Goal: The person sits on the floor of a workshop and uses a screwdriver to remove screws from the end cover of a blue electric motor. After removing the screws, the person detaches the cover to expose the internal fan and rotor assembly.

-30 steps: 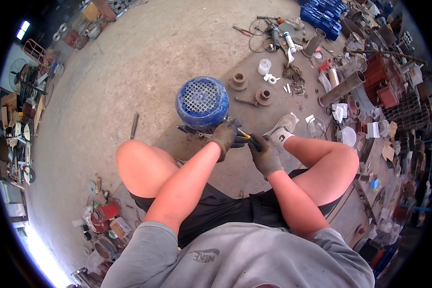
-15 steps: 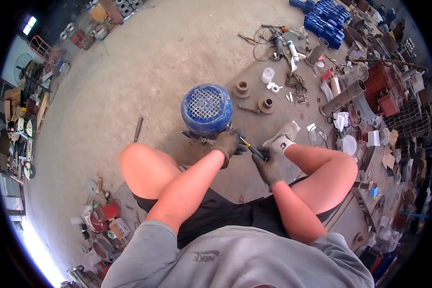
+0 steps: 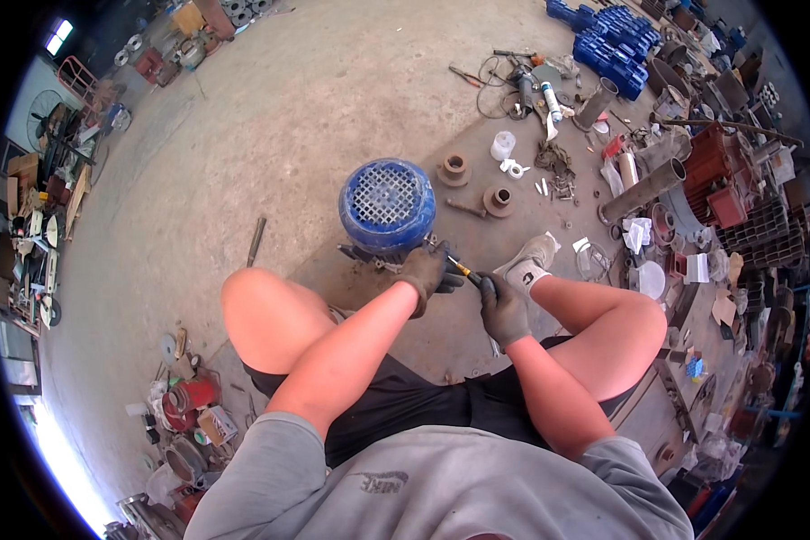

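A blue electric motor stands on end between my knees, its pale mesh fan cover facing up. My left hand, in a dark work glove, is against the motor's lower right side. Its fingers are curled, and what they grip is hidden. My right hand, gloved too, is closed round a black-and-yellow screwdriver, which slants up toward my left fingers and the motor. The screwdriver's tip is hidden near the left hand. A thin shiny metal piece shows below my right hand; whether I hold it is unclear.
Two rusty flanged hubs and a metal rod lie around the motor. Beyond are a white plastic cup, an angle grinder and blue castings. Scattered parts and pipes fill the right; a red jack-like part lies lower left.
My right hand has turned and shifted slightly on the screwdriver, and the shiny metal piece now shows beneath it. The left hand and the motor stay in place.
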{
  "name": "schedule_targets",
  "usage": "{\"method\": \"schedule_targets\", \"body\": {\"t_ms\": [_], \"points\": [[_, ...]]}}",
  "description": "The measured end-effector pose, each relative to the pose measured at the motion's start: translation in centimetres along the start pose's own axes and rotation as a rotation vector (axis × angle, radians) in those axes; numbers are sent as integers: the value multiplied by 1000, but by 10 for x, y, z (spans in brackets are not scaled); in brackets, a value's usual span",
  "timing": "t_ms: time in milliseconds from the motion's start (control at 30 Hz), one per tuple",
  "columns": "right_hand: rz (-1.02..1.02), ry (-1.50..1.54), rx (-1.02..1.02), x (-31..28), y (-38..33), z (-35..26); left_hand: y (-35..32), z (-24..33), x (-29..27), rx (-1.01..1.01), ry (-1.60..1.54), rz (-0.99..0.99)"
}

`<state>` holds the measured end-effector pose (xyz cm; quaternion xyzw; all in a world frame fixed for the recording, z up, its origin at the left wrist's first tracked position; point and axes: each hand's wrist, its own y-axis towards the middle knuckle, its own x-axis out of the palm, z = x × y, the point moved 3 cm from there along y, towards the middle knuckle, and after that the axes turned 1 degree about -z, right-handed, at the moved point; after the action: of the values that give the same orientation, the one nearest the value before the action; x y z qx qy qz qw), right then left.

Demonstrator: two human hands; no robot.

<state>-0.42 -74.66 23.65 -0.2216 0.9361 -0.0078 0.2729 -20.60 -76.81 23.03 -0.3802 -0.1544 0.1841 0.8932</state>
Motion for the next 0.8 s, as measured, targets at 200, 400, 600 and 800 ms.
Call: {"method": "schedule_targets", "body": {"t_ms": [200, 400, 600, 800], "points": [[-588, 1042, 775, 12, 11, 56, -2, -5, -5, 19, 135, -30], [-57, 78, -8, 3, 10, 6, -27, 14, -13, 15, 385, -62], [-120, -1, 8, 0, 12, 2, -61, 38, -32, 433, 1142, 184], [-588, 543, 429, 19, 37, 59, -73, 48, -45, 472, 1015, 251]]}}
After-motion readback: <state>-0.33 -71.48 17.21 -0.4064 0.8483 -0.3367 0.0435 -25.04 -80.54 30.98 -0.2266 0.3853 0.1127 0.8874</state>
